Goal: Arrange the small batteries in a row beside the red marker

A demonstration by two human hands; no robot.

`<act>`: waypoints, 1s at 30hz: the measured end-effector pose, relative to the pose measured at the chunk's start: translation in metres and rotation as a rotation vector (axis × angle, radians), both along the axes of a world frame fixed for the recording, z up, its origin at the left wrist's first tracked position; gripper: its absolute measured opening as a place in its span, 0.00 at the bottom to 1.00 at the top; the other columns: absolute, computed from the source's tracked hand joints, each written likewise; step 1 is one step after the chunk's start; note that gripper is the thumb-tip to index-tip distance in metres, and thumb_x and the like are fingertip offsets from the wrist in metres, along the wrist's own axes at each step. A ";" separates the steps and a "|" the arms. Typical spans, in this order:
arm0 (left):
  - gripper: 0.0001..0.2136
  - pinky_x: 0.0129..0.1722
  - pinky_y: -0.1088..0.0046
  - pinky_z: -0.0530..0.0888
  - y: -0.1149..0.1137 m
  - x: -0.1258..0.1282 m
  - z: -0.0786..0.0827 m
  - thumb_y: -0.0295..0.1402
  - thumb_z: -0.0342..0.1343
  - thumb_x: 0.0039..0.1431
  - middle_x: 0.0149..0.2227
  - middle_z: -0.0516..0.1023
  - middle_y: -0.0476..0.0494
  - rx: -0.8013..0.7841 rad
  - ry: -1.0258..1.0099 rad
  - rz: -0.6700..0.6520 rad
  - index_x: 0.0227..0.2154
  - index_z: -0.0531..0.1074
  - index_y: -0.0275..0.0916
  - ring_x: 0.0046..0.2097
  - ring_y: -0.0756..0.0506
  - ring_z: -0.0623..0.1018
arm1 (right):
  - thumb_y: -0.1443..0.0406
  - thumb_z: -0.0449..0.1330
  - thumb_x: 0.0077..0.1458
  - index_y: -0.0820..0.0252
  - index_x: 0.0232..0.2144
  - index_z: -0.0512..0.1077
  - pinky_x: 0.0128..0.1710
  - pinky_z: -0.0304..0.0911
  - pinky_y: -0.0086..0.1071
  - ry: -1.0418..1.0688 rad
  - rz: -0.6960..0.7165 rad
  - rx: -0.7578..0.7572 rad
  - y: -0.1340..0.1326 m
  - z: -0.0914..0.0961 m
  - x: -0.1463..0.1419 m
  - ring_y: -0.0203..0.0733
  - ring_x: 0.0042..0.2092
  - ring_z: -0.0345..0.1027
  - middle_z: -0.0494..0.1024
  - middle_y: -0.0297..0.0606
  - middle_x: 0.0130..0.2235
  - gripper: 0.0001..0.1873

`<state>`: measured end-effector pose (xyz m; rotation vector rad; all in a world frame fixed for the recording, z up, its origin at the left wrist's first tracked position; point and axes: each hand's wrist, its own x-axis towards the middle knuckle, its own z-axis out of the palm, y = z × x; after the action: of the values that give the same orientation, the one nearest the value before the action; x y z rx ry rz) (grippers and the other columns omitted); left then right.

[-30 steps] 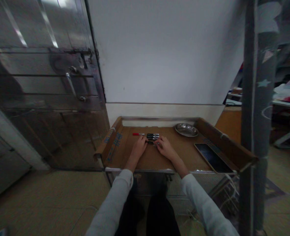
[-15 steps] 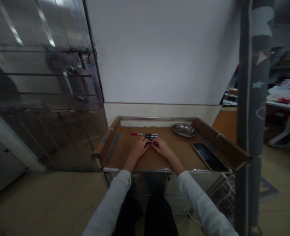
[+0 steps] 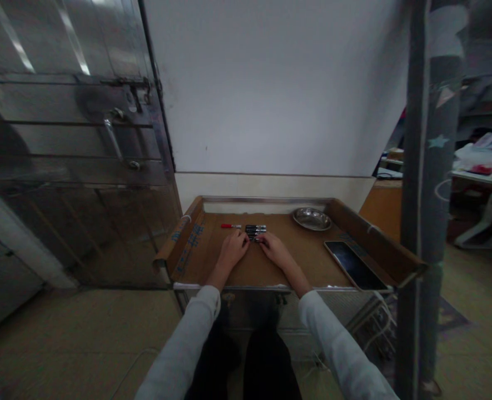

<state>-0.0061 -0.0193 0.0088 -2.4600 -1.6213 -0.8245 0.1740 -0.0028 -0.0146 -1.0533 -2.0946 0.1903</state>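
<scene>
both hands at a row of black pens

left hand (image 3: 233, 248) and right hand (image 3: 276, 249) meet fingertips at the nearest of the black pens (image 3: 255, 228) on the cardboard (image 3: 246, 269) — too small to tell if they grip it; red pen (image 3: 230, 226) just left, metal dish (image 3: 311, 219) and phone (image 3: 352, 265) right.

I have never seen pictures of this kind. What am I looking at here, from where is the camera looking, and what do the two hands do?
There is no machine here: a person wears a camera on the head, so you look forward and down along both sleeves. The left hand and the right hand rest on a cardboard-lined table, fingertips meeting at a small row of black pens. Whether either hand grips a pen is too small to tell. A red pen lies just left of the row. Further right are a metal dish and a dark phone.
</scene>
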 end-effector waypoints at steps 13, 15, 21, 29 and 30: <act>0.05 0.43 0.71 0.66 0.005 0.004 0.000 0.34 0.53 0.57 0.39 0.69 0.46 -0.019 0.017 0.001 0.35 0.68 0.40 0.43 0.47 0.71 | 0.72 0.52 0.52 0.60 0.37 0.68 0.43 0.59 0.34 -0.184 -0.177 0.031 -0.001 0.009 -0.003 0.41 0.41 0.65 0.73 0.41 0.39 0.10; 0.06 0.45 0.71 0.66 0.007 0.005 -0.001 0.32 0.53 0.56 0.41 0.68 0.44 -0.013 -0.012 0.017 0.36 0.67 0.39 0.46 0.46 0.70 | 0.72 0.51 0.53 0.59 0.37 0.69 0.42 0.58 0.34 -0.184 -0.185 0.020 0.001 0.011 -0.004 0.41 0.40 0.65 0.74 0.40 0.38 0.10; 0.04 0.44 0.70 0.66 0.007 0.006 -0.001 0.32 0.51 0.57 0.42 0.68 0.43 -0.007 -0.026 0.020 0.34 0.67 0.38 0.45 0.45 0.70 | 0.71 0.49 0.54 0.59 0.37 0.68 0.42 0.58 0.35 -0.082 -0.186 0.053 -0.002 0.012 -0.003 0.41 0.39 0.65 0.73 0.41 0.37 0.10; 0.14 0.49 0.63 0.64 0.027 -0.013 0.000 0.25 0.44 0.56 0.49 0.68 0.37 0.157 -0.219 0.334 0.45 0.66 0.37 0.51 0.41 0.67 | 0.70 0.47 0.54 0.59 0.36 0.67 0.41 0.59 0.34 0.012 -0.219 0.064 -0.008 0.012 0.000 0.41 0.38 0.64 0.71 0.41 0.35 0.11; 0.16 0.50 0.62 0.63 0.031 -0.016 -0.002 0.24 0.44 0.55 0.52 0.66 0.37 0.157 -0.237 0.360 0.47 0.65 0.38 0.53 0.40 0.65 | 0.70 0.47 0.54 0.59 0.36 0.67 0.41 0.59 0.34 0.012 -0.212 0.064 -0.008 0.012 0.000 0.41 0.38 0.64 0.71 0.41 0.35 0.11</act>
<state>-0.0220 0.0115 0.0065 -1.9432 -1.9130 -1.1617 0.1736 -0.0109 -0.0031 -1.2225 -1.9489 0.0250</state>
